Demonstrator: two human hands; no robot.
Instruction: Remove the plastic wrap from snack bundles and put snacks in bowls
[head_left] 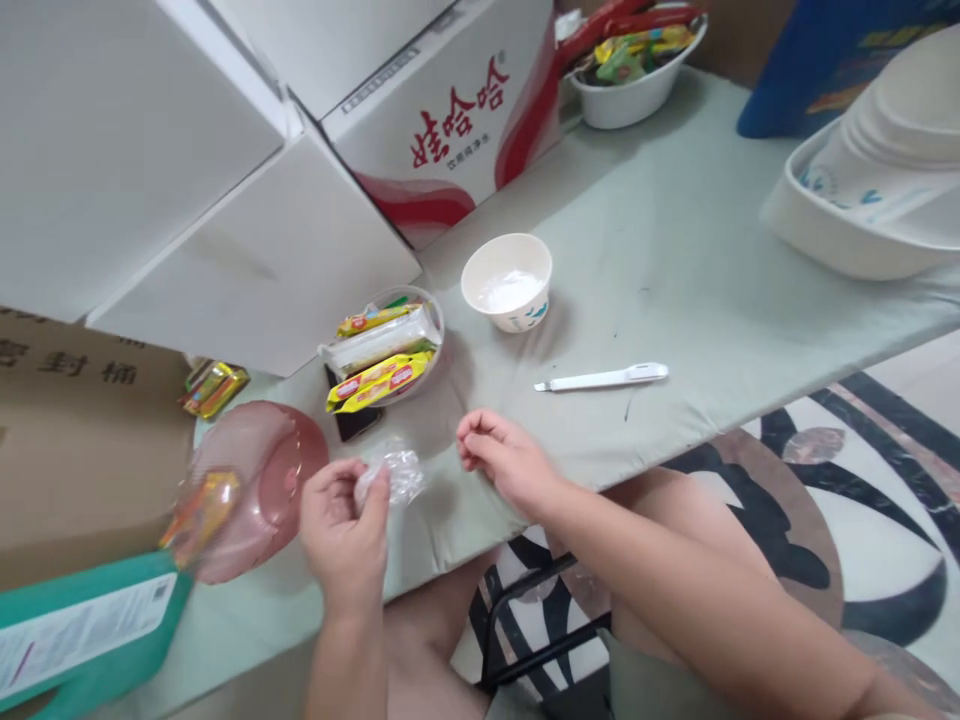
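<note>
My left hand pinches a crumpled piece of clear plastic wrap between thumb and fingers, above the near side of the table. To its right, my right hand is closed with curled fingers, apart from the wrap; whether anything is in it is hidden. Beyond the hands stands a white paper bowl with clear plastic inside. A slim white utility knife lies on the cloth right of the bowl. A clear round container holds several wrapped snacks, among them a yellow packet.
A pink translucent bowl sits at the left, near a teal container. White cartons and a red-lettered box line the back. A white basin holds packets; stacked bowls stand at the right.
</note>
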